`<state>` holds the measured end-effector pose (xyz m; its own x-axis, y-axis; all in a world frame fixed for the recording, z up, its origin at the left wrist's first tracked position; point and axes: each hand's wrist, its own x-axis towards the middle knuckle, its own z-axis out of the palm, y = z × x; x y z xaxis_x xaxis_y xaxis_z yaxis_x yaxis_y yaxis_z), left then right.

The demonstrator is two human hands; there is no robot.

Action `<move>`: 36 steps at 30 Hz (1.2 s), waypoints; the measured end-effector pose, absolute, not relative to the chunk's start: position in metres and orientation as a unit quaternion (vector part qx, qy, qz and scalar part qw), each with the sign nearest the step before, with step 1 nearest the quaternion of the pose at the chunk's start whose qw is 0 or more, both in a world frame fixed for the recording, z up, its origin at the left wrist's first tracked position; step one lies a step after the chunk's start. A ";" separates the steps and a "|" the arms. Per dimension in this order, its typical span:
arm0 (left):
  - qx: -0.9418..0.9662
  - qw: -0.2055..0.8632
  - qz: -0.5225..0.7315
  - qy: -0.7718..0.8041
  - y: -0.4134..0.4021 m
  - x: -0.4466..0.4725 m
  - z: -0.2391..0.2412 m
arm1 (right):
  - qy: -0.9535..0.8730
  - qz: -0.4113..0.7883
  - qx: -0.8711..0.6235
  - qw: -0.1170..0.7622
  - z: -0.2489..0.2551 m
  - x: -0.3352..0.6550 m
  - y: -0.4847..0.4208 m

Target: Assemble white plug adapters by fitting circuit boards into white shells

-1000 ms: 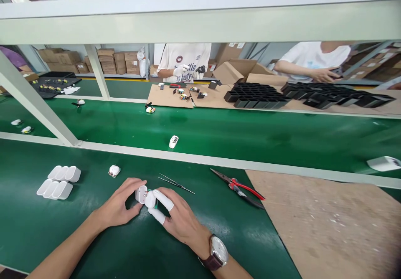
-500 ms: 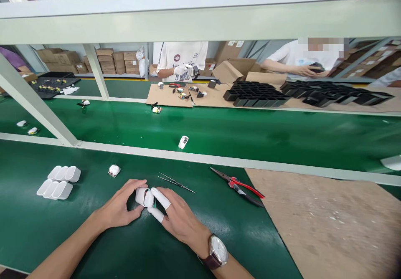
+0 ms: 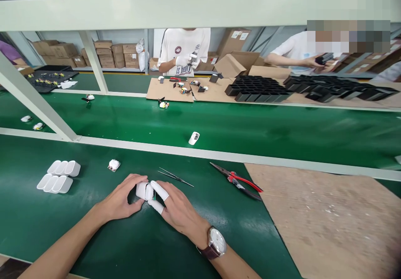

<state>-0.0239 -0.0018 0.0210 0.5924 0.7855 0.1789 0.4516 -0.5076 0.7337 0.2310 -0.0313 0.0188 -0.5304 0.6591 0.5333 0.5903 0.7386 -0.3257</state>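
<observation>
My left hand (image 3: 128,199) is closed around a small white plastic housing (image 3: 141,190), its open end facing right. With white finger cots on thumb and forefinger, my right hand (image 3: 177,206) pinches a white rounded part with a green circuit board (image 3: 150,192). That part sits partly inside the housing's mouth; its inner side is hidden. Beyond my hands lie metal tweezers (image 3: 176,177) and long-nosed pliers with red and black handles (image 3: 236,181). A similar white part on a board (image 3: 114,165) rests on the green table, left of the tweezers.
Several white housings (image 3: 59,176) stand in two rows at left. A cardboard sheet (image 3: 319,216) covers the table's right side. Behind a pale rail (image 3: 163,150), a green belt carries a white shell (image 3: 194,138) and small assemblies. Co-workers sit across, near black trays (image 3: 258,89).
The white rounded part has gone a little deeper into the housing. Pieces on the green belt have shifted right. Co-workers' hands across the belt have moved, and my view has tilted slightly down.
</observation>
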 end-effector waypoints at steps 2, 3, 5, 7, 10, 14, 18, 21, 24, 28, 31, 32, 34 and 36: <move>0.837 0.321 0.257 0.361 -0.002 -0.023 0.020 | -0.873 0.055 -0.358 0.327 0.017 0.231 -0.031; 0.841 0.318 0.259 0.354 -0.002 -0.023 0.019 | -0.871 0.058 -0.360 0.330 0.016 0.231 -0.031; 0.842 0.321 0.263 0.345 -0.002 -0.022 0.019 | -0.864 0.068 -0.361 0.344 0.015 0.230 -0.032; 0.836 0.341 0.262 0.340 -0.002 -0.021 0.019 | -0.856 0.078 -0.350 0.372 0.015 0.230 -0.031; 0.834 0.364 0.250 0.331 -0.001 -0.021 0.021 | -0.850 0.088 -0.322 0.407 0.016 0.227 -0.030; 0.825 0.381 0.241 0.340 0.000 -0.022 0.022 | -0.866 0.105 -0.319 0.371 0.019 0.220 -0.028; 0.816 0.379 0.246 0.360 -0.004 -0.024 0.022 | -0.863 0.131 -0.318 0.369 0.018 0.219 -0.025; 0.819 0.356 0.260 0.368 -0.006 -0.024 0.020 | -0.858 0.143 -0.320 0.376 0.015 0.226 -0.022; 0.846 0.298 0.296 0.330 -0.006 -0.025 0.016 | -0.835 0.113 -0.371 0.390 0.014 0.237 -0.017; 0.870 0.227 0.338 0.279 -0.002 -0.023 0.011 | -0.816 0.090 -0.403 0.405 0.017 0.244 -0.013; 0.862 0.232 0.365 0.264 -0.001 -0.020 0.008 | -0.833 0.074 -0.380 0.396 0.017 0.241 -0.013; 0.858 0.239 0.367 0.268 -0.001 -0.020 0.008 | -0.838 0.063 -0.381 0.387 0.017 0.240 -0.013; 0.855 0.245 0.366 0.273 -0.001 -0.020 0.008 | -0.835 0.034 -0.405 0.370 0.015 0.241 -0.011; 0.857 0.235 0.368 0.272 -0.002 -0.020 0.010 | -0.823 0.010 -0.444 0.354 0.013 0.245 -0.008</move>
